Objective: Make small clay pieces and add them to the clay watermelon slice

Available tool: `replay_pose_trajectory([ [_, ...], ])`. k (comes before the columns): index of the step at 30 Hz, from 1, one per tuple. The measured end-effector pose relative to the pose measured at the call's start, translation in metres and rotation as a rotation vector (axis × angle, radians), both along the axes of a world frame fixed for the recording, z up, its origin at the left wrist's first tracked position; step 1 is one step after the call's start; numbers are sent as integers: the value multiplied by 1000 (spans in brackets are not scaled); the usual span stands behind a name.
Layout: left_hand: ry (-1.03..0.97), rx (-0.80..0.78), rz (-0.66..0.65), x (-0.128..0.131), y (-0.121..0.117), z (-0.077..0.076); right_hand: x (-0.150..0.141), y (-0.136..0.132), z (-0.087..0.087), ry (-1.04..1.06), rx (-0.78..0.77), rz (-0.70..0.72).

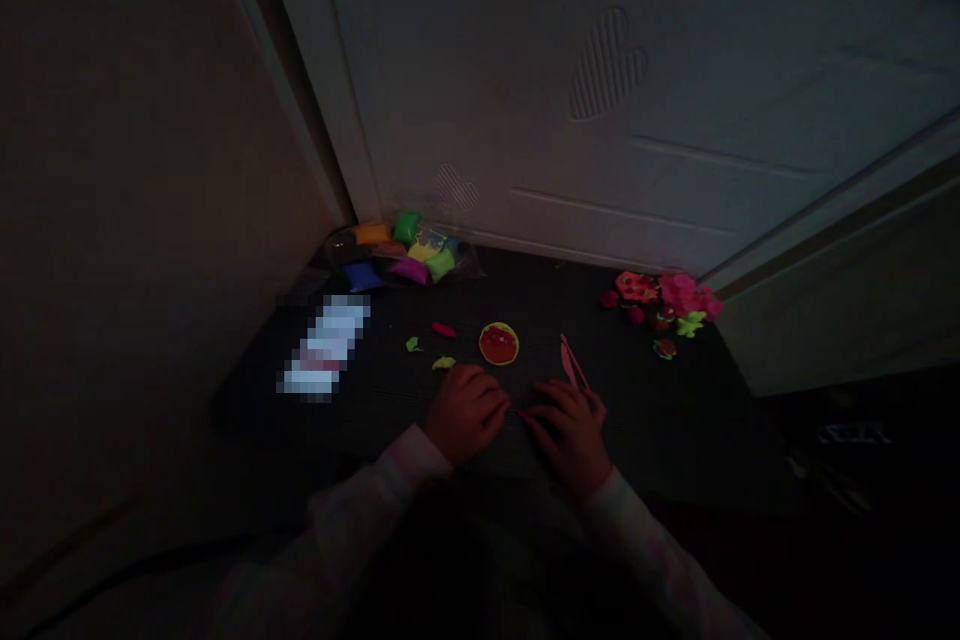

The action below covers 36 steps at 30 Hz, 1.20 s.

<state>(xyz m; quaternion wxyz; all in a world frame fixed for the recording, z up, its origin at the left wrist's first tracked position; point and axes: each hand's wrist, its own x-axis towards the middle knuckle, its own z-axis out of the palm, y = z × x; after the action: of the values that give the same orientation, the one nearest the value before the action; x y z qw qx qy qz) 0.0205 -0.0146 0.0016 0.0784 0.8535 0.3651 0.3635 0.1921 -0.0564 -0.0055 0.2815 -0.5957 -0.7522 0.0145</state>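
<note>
The scene is very dark. My left hand (466, 410) rests on the dark table (675, 420) with its fingers curled inward; I cannot make out anything in them. My right hand (570, 425) lies beside it, fingers bent, holding a pink stick-like tool (573, 361) that points away from me. Just beyond both hands lies a round red clay disc with a yellow rim (499, 343). Small clay bits lie to its left: a red one (443, 329) and two yellow-green ones (443, 362).
A clear bag of coloured clay packs (401, 252) sits at the back left. A cluster of pink, red and green clay shapes (664, 305) lies at the back right. A pale blurred sheet (326, 345) is on the left. A white door stands behind.
</note>
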Motion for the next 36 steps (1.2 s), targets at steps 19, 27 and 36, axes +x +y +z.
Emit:
replay_pose_trajectory([
  [19, 172, -168, 69, -10, -1, 0, -19, 21, 2, -29, -79, 132],
  [27, 158, -156, 61, -8, 1, -2, -21, 21, 4, -5, -79, 140],
  [36, 136, -199, 48, -10, 1, 0, -21, 21, 7, 8, -162, 151],
])
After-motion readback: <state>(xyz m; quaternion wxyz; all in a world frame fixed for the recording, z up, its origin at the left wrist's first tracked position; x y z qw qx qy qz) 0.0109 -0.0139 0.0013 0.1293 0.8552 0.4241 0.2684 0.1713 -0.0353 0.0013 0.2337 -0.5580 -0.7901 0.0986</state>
